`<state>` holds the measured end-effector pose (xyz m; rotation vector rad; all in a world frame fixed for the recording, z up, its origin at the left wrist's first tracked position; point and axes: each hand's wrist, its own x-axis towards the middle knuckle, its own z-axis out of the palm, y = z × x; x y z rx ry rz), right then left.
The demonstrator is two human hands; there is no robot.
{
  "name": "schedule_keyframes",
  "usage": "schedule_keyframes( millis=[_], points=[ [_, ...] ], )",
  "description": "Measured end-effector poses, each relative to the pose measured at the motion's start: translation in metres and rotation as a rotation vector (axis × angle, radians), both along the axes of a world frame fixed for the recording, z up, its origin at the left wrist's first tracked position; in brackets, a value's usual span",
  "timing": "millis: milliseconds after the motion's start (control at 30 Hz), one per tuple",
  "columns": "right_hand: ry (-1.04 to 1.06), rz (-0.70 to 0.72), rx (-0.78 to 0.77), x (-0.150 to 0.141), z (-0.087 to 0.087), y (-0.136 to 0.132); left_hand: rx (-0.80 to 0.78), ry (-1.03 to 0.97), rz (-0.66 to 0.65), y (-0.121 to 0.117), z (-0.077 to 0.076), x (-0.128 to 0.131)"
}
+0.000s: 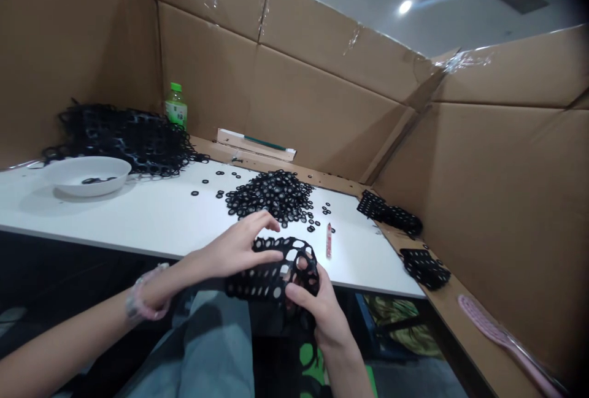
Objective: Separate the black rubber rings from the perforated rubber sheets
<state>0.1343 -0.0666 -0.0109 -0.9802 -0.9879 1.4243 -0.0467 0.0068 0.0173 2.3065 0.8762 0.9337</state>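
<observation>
A black rubbery sheet full of round holes (257,281) hangs bent over the table's front edge, above my lap. My right hand (326,309) grips its right end, the thumb in front and fingertips showing through the holes. My left hand (243,243) is over the sheet's upper left part, thumb and fingers apart; whether the thumb touches the sheet I cannot tell. Just beyond lies a heap of small black rings (271,192) on the white tabletop (175,220), with several loose rings around it. A pencil-like stick with a dark tip (328,241) lies right of the heap.
At the left stand a white bowl (64,177) with black pieces in it, a tangled black mesh pile (119,134) and a green-capped bottle (176,110). Folded perforated sheets (391,214) and a pink hairbrush (488,321) lie at right. Cardboard walls (299,91) enclose the table.
</observation>
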Motion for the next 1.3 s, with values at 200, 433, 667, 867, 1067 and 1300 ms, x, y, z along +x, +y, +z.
schedule_keyframes(
  millis=[200, 433, 667, 867, 1067, 1300],
  points=[
    [-0.186, -0.274, 0.094, -0.01, 0.002, -0.011, 0.126, 0.226, -0.088, -0.037, 0.001, 0.012],
    [-0.123, -0.214, 0.171, -0.006, 0.0, -0.009, -0.174, 0.041, -0.141, -0.031, -0.007, 0.014],
    [0.359, -0.277, 0.057, 0.012, 0.012, -0.005, -0.145, -0.217, 0.258, 0.054, -0.017, -0.023],
    [0.404, -0.279, -0.117, 0.01, 0.011, -0.008, 0.135, 0.339, 0.397, 0.113, -0.032, -0.018],
    [0.434, -0.222, -0.104, 0.003, 0.006, -0.015, 0.196, 0.338, 0.464, 0.135, -0.047, -0.008],
    [0.337, -0.201, -0.014, -0.004, 0.003, -0.012, 0.162, 0.105, 0.158, 0.064, -0.014, 0.009]
  ],
)
